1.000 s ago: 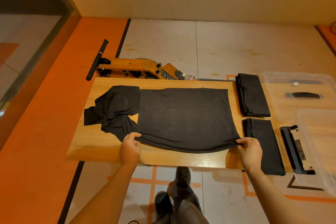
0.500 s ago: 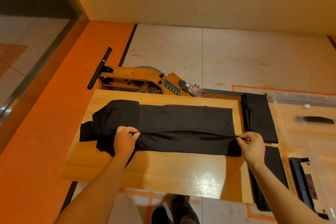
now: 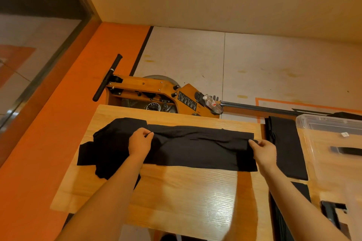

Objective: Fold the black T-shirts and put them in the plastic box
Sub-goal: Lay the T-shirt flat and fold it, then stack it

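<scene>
A black T-shirt (image 3: 195, 148) lies across the wooden table (image 3: 186, 197), folded lengthwise into a long strip, its sleeves bunched at the left end. My left hand (image 3: 140, 144) pinches the folded edge near the sleeves. My right hand (image 3: 263, 149) pinches the same edge at the hem end. A folded black T-shirt (image 3: 286, 146) lies to the right of the strip, and part of another one (image 3: 301, 190) shows nearer to me. The clear plastic box (image 3: 305, 123) sits at the right edge of the view.
An orange rowing machine (image 3: 156, 92) with a black handle stands on the floor behind the table, a water bottle (image 3: 212, 104) resting on it. A black clip part (image 3: 333, 211) lies at the lower right. A glass wall runs along the left.
Both hands carried the shirt's near edge away from me and over the far half, so the shirt went from a wide panel to a narrow strip. The camera tilted up.
</scene>
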Available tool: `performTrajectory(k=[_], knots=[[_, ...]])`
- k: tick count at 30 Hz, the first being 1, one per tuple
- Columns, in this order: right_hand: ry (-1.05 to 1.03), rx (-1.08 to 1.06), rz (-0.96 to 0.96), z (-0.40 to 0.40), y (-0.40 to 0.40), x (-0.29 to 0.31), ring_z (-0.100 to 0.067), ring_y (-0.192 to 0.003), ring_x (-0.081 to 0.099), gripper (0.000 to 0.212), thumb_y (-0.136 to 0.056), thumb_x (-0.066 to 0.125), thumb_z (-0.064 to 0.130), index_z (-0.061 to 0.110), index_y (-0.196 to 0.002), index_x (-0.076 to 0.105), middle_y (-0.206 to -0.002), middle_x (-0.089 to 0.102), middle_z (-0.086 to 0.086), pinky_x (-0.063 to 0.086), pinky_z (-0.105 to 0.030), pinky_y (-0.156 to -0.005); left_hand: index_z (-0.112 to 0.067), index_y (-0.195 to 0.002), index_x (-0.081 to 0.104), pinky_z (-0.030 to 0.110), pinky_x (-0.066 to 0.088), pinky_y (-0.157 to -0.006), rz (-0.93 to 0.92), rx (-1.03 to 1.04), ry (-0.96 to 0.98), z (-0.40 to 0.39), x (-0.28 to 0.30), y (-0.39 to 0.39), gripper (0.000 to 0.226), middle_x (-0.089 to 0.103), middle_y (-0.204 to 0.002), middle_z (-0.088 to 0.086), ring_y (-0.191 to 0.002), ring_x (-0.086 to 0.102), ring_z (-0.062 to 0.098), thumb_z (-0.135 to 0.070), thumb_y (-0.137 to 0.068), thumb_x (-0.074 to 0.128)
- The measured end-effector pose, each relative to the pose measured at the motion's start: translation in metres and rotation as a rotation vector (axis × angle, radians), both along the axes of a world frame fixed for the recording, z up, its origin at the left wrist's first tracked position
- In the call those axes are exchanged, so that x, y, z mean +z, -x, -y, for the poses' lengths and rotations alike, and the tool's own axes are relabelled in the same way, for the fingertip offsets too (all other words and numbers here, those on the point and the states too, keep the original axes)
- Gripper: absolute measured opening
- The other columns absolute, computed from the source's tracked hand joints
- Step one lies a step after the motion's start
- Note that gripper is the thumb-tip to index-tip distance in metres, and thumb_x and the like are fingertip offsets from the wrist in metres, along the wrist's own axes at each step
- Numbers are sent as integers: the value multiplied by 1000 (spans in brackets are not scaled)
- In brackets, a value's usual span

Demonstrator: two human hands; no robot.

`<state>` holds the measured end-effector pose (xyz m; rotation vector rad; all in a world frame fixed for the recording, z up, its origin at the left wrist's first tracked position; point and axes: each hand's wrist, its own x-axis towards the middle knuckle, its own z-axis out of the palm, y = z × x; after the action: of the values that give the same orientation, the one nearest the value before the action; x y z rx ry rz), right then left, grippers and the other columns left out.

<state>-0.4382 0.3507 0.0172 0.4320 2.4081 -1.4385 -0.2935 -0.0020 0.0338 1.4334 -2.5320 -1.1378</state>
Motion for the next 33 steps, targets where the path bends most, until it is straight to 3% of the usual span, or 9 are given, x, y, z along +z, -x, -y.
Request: performTrajectory(k=[3,6,8,12,18,22,26,33], knots=[[83,-16,71,21,-19,1,-22,-73,61,12,-93,65,15,10,-84,67,-78,67,-9,49,-32,-63,-12,-97,64,30,45,-80,-57,47,-138,-32,-1,7,10,63,-95,0,-90,57,16,-20,-93,60],[143,27,91,46,-41,2,-25,-80,68,7,-89,70,17,13,-94,73,-82,72,-13,58,-44,-78,-10,-86,63,38,48,-78,-117,-36,-216,-71,2,13,12,63,-86,4,-85,59,20,-18,-93,58],[183,27,101,63,-54,4,-24,-80,68,11,-87,74,18,14,-96,73,-79,71,-13,57,-44,-82,-9,-81,63,42,48,-75,-156,-113,-231,-95,5,19,16,62,-80,8,-79,58,21,-17,-94,57],[320,-2,110,86,-76,10,-16,-71,66,7,-87,72,11,18,-89,72,-63,67,3,56,-36,-77,-12,-97,67,29,50,-80,-215,-84,-342,-130,3,29,11,67,-92,2,-89,62,14,-20,-94,61],[449,-87,79,95,-92,19,-2,-80,67,18,-93,63,5,18,-100,72,-89,73,3,52,-15,-69,-13,-106,68,17,49,-78,-264,-121,-452,-155,5,27,15,68,-95,-2,-93,63,10,-14,-94,59],[431,-136,62,93,-95,18,-8,-76,63,20,-88,71,7,16,-106,68,-79,68,3,51,-21,-77,-17,-108,66,23,53,-84,-261,-74,-559,-161,7,24,21,66,-99,-1,-98,63,13,-8,-89,65],[445,-163,82,90,-96,19,-11,-75,64,13,-87,72,10,16,-99,71,-79,69,-1,54,-26,-76,-19,-94,64,21,54,-74,-275,55,-593,-164,13,24,17,68,-91,1,-90,66,15,-8,-84,72],[428,-110,31,89,-98,22,-9,-81,68,15,-90,68,10,25,-91,72,-84,73,3,55,-24,-75,-18,-91,69,15,51,-66,-306,-24,-591,-167,20,23,10,71,-88,0,-84,66,8,-8,-86,69]])
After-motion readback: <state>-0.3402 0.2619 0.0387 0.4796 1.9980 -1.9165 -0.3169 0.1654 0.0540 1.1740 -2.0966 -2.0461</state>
